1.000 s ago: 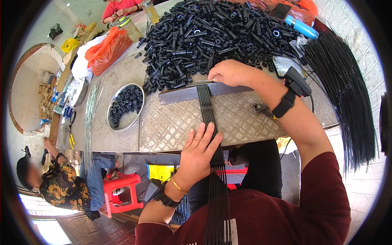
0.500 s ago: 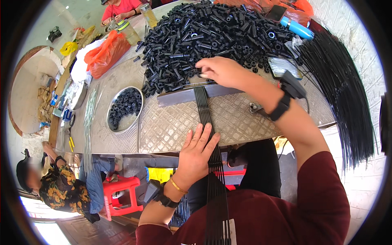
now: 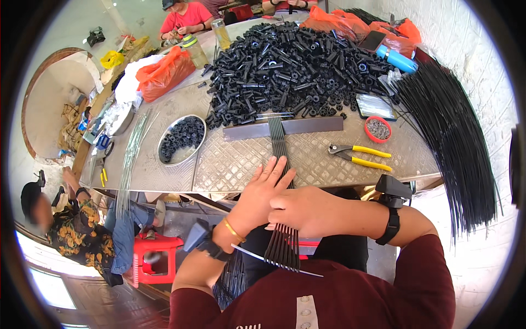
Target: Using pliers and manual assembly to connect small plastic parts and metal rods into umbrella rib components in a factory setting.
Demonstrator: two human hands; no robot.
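Note:
A narrow bundle of thin dark rods [image 3: 279, 147] runs from a dark flat bar [image 3: 312, 125] on the table toward my body. My left hand [image 3: 262, 192] lies flat on the bundle, its fingers stretched toward the bar. Close by, my right hand [image 3: 301, 210] is closed around the same rods, with its fingertips hidden. Below it the rods' near ends fan out, and a thin pale rod [image 3: 252, 254] crosses them at a slant. Beyond the bar lies a big heap of black tubular plastic parts [image 3: 290, 68].
Yellow-handled pliers [image 3: 361, 155] and a red bowl of small metal bits [image 3: 378, 129] lie right. A steel dish of black rings [image 3: 182, 140] and pale wires [image 3: 133, 151] lie left. Long black rods [image 3: 455, 148] hang over the right edge. A person [image 3: 82, 230] sits left by a red stool [image 3: 156, 260].
My right hand has come back from the heap's edge and closed on the rods beside my left hand. The pale cross rod now shows at their near ends. The view has shifted slightly.

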